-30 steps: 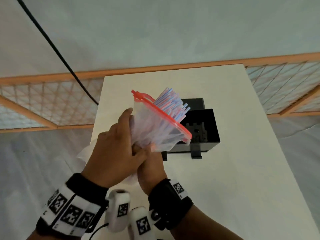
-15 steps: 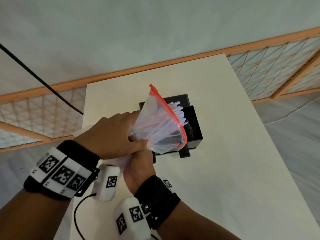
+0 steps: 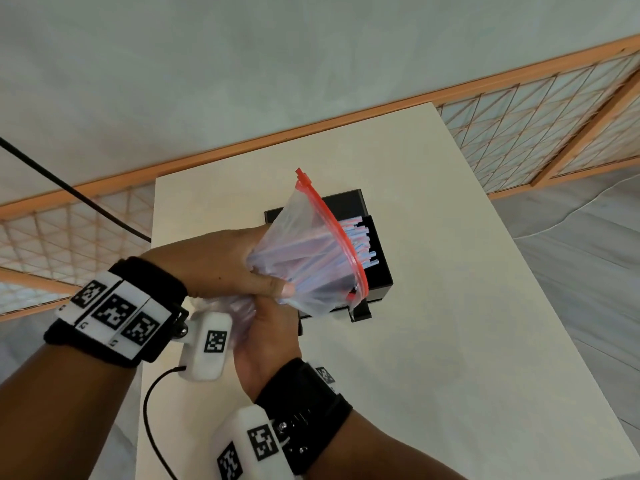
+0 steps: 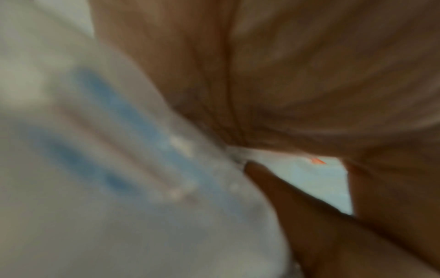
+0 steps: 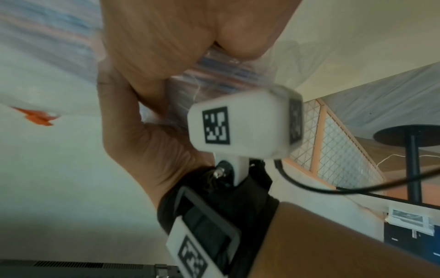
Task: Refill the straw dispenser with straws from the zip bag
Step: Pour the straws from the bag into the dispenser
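A clear zip bag with a red zipper rim is tipped mouth-first to the right over the black straw dispenser on the cream table. Several blue-and-red striped straws stick out of the bag's mouth above the dispenser's open top. My left hand grips the bag's lower body from the left, thumb on top. My right hand holds the bunched bottom of the bag from beneath. In the left wrist view the bag is a close blur. The right wrist view shows the bag bunched under fingers.
A wooden lattice fence runs behind the table, with grey floor on both sides. A black cable crosses at the left, and another cable trails from my left wrist camera over the table's near left edge.
The bag has tilted further over and moved down toward the dispenser, so the straws now slide out over its open top. Both hands followed, keeping their grip.
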The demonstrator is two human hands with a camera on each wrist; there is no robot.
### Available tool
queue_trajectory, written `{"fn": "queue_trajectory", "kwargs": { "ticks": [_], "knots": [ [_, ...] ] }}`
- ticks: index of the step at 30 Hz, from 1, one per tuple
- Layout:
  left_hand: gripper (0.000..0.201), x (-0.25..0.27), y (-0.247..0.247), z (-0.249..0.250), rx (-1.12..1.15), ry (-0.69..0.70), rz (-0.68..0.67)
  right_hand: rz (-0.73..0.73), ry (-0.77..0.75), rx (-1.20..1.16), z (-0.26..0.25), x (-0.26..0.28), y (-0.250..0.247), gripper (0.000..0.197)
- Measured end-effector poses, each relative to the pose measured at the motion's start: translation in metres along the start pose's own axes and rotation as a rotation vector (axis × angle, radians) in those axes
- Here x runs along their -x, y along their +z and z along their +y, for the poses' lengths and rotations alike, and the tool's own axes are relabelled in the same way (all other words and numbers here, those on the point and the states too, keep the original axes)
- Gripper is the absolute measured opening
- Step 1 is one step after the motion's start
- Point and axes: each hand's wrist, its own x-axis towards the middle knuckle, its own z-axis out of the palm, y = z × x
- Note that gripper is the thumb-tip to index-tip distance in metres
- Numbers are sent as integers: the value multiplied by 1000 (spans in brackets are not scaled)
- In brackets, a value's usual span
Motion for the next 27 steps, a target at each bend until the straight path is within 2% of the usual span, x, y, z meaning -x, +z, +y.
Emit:
{"fn": "queue_trajectory", "kwargs": {
  "ticks": [3,6,8,10,12,13,15,16,18,20,23,27],
  "knots": [
    [48,-10,-6,1,7,-31,-66,0,45,-39,-8,-2,6,81],
    [35,-22,-12,5,-45,-98,-138,-11,193,-116,-22,0,13,66],
    [34,-30,-13,13,-52,-138,-186,-2,274,-157,-31,-2,12,56],
    [37,-37,-13,20,-56,-187,-227,-7,310,-172,-38,-3,9,54],
    [54,-44,-11,26,-100,-218,-267,-30,303,-197,-43,-4,7,52],
    [69,-49,-9,28,-140,-217,-280,-47,295,-212,-45,-5,6,47],
    [112,-60,-6,29,-259,-264,-252,-52,281,-232,-47,-6,4,38],
    [124,-63,-4,33,-327,-315,-229,-48,269,-244,-49,-4,4,37],
    [131,-67,-1,41,-425,-400,-174,-26,258,-267,-52,-4,4,41],
    [131,-70,1,52,-470,-412,-143,-34,267,-272,-56,-2,4,47],
    [120,-75,4,61,-514,-391,-84,-58,282,-274,-61,1,3,70],
    [111,-75,9,71,-554,-392,-56,-56,320,-291,-67,2,-2,55]
  ]
}}
